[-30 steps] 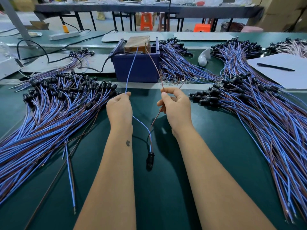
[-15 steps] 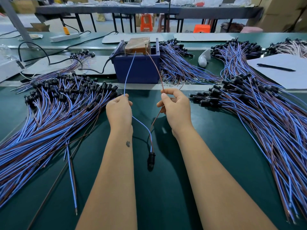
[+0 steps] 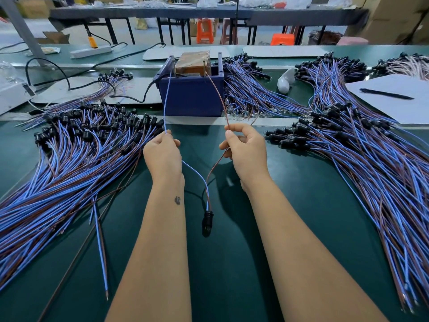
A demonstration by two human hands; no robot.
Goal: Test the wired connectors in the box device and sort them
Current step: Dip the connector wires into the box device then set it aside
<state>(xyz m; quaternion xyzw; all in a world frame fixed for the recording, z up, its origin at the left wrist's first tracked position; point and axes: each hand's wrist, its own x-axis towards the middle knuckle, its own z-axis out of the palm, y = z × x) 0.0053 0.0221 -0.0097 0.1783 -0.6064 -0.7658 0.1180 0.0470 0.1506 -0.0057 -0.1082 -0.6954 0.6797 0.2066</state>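
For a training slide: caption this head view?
Left hand holds blue wire, right hand brown wire, at the blue box device; connector dangles.

Green desk (image 3: 290, 240), bearing a blue box device (image 3: 191, 95), heaps of blue-and-brown wired connectors at left (image 3: 69, 163), right (image 3: 371, 163) and behind the box (image 3: 246, 89), white paper (image 3: 399, 101) under a black pen (image 3: 386, 93), a grey power strip (image 3: 90, 52).

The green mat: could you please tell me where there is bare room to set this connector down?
Bare green mat lies between the forearms, below the dangling black connector, and in front of the blue box between the hands. The left pile and right pile crowd both sides.
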